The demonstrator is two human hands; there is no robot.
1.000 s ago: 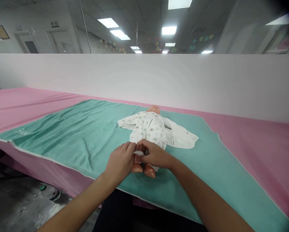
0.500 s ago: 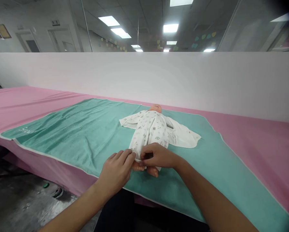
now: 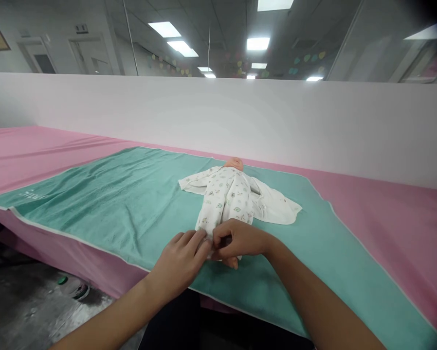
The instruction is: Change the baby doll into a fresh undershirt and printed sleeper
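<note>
A baby doll point(image 3: 234, 164) lies on its back on a green towel point(image 3: 105, 204), its head toward the wall. It wears a white printed baby romper point(image 3: 218, 197) with the sleeves spread to both sides. At the lower end of one trouser leg, my left hand point(image 3: 184, 255) is closed with its fingertips on the fabric. Pinching the same cuff from the other side is my right hand point(image 3: 236, 238), thumb and forefinger curled together. One doll foot point(image 3: 231, 263) shows below the right hand; the other is covered by my fingers.
Under the towel a pink cloth point(image 3: 379, 214) covers the table. A low white wall point(image 3: 218, 116) with glass above it stands at the back. On the floor to the left lies a clear bottle point(image 3: 72, 287) with a green cap.
My left fingers have moved slightly right and down over the cuff, and the doll's foot there is now covered. My right hand keeps its pinch. The view has shifted a little.
</note>
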